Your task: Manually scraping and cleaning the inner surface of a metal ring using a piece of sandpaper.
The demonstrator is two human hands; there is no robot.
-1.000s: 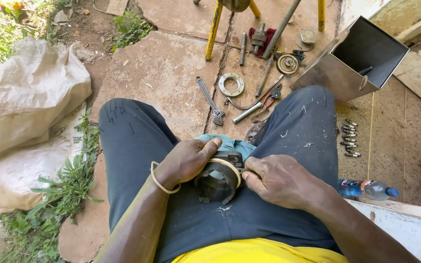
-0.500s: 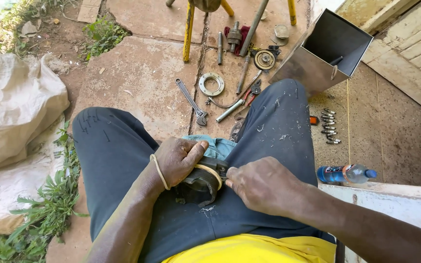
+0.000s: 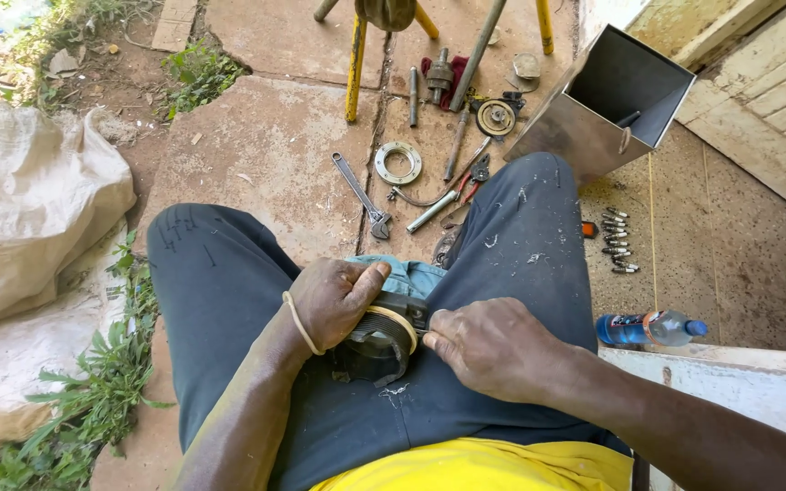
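The left hand wraps over the top of a dark round metal part that rests in the person's lap, fingers curled around its far side and the thumb laid toward its upper edge; the hold is closed and firm. The right hand presses in from the other side, its fingers bunched and pinched against the part's rim, though whether they hold a small tool or only the pale ring seated around the part cannot be told.

The part looks like cast or machined metal: probably heavy for its size, rigid, and perhaps greasy, so a full wrap around the body is the safe hold. The pale ring looks thin and likely more flexible, best taken at its edge. The part lies between the two hands, pinned against the thighs, with a fold of blue cloth just beyond it.

Further out on the paving lie a wrench, a flat metal ring, pliers and a row of small bits. An open metal box stands beyond the right knee, and a plastic bottle lies to the right.
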